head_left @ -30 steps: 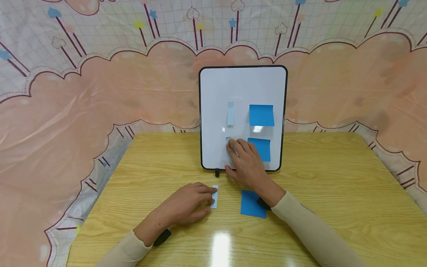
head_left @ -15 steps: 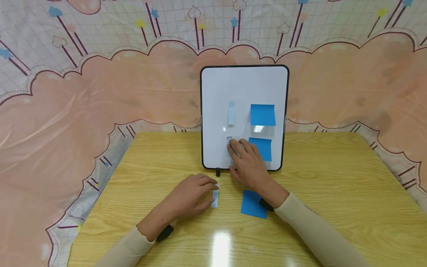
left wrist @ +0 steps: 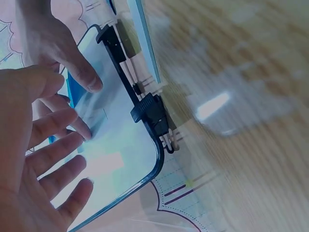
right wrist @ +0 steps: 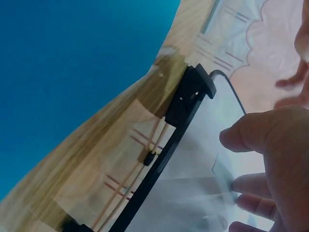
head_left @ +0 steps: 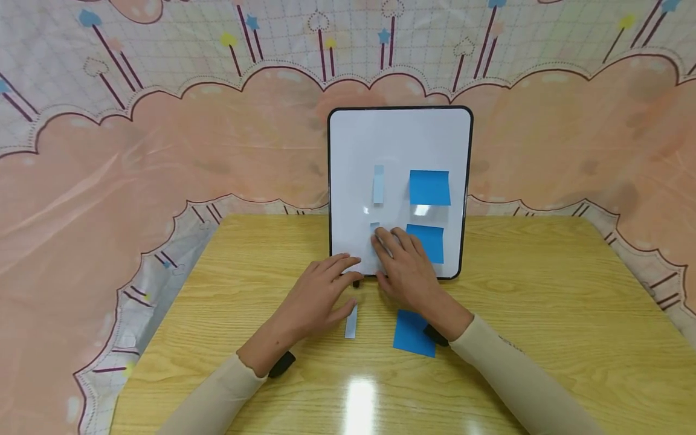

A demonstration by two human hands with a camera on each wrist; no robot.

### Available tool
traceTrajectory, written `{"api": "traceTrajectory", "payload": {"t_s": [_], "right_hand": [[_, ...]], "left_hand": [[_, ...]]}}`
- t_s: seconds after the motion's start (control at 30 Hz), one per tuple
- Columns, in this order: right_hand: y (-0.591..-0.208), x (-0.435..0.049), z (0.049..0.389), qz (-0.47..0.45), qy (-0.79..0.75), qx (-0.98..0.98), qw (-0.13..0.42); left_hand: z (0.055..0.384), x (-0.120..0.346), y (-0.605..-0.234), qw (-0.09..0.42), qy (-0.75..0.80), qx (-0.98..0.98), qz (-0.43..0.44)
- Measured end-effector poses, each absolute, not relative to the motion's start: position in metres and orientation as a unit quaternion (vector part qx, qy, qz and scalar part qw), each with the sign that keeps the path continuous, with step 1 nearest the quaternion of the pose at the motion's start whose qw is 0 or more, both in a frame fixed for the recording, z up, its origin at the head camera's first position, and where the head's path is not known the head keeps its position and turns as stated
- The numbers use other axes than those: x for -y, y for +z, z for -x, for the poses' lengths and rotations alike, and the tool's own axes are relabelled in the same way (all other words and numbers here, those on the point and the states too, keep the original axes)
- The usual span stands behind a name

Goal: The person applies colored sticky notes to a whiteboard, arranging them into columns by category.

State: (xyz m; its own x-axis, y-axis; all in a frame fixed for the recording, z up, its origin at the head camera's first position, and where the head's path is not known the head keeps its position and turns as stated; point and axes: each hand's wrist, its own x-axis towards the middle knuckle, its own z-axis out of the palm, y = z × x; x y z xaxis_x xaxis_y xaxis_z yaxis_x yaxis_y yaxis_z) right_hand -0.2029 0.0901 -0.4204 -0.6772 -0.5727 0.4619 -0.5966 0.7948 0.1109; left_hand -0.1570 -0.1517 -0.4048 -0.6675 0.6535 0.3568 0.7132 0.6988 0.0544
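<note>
A small whiteboard (head_left: 353, 145) with a black frame stands upright on the table. My right hand (head_left: 408, 269) presses its fingertips on the board's lower part, over a pale blue paper strip (head_left: 374, 225) that is mostly hidden. Higher up hangs another pale strip (head_left: 378, 186). Two blue sticky notes, an upper one (head_left: 429, 188) and a lower one (head_left: 433, 248), are stuck on the right side. My left hand (head_left: 315, 296) holds nothing, its fingers spread before the board's lower left corner. Below its thumb lies a pale strip (head_left: 351, 325) on the table.
A blue sticky note (head_left: 411, 333) lies on the wooden table (head_left: 544, 314) under my right wrist. Black clip feet (left wrist: 154, 113) hold the board's bottom edge. A patterned cloth (head_left: 244, 145) covers the wall behind.
My left hand has lifted off the strip on the table and moved forward to the board's lower left corner. My right hand stays against the board.
</note>
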Motion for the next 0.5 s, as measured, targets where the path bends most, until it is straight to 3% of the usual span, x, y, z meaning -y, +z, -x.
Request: {"api": "traceTrajectory", "payload": {"t_s": [0.5], "right_hand": [[-0.424,-0.092,0.203,-0.325,0.023,0.910,0.258]], "left_hand": [[0.175,0.143,-0.402,0.195,-0.091,0.907,0.361]]}}
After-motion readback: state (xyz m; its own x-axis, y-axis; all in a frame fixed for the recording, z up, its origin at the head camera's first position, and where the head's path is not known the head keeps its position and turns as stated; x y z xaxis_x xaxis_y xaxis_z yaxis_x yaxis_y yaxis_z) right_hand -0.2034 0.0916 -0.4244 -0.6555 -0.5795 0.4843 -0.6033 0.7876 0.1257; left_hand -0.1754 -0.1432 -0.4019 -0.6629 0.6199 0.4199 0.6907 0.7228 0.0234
